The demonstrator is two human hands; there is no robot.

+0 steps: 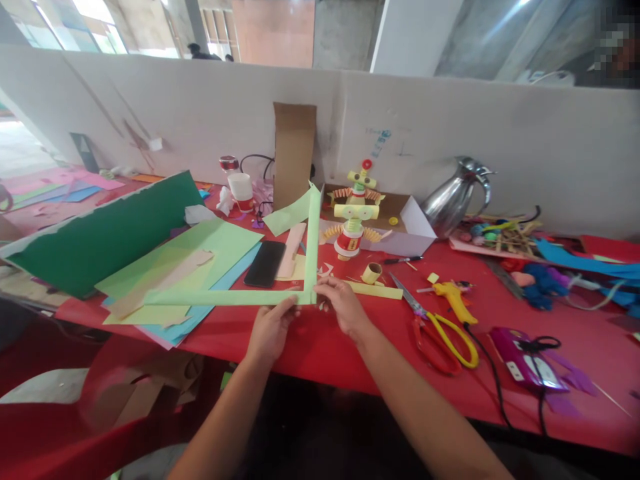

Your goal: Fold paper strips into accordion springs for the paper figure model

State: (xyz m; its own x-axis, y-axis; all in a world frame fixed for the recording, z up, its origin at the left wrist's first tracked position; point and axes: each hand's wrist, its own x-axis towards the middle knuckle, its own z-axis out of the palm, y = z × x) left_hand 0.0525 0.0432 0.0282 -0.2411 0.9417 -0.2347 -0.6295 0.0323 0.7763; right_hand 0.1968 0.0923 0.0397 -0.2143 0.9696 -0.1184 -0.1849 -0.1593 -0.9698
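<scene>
Two light green paper strips meet at a right angle in front of me, one pointing left, the other standing up and away. My left hand pinches the left-pointing strip close to the corner. At the corner itself, my right hand has its fingers closed on the paper strips. Just beyond the hands lie a black phone and a pink paper strip. Behind the corner stands a paper-cup robot figure with pleated arms, and a second similar figure is behind it.
Scissors with red and yellow handles and a yellow glue gun lie to the right. Further right sits a purple box with cords. Coloured paper sheets and a green board are left. A metal jug leans at the back.
</scene>
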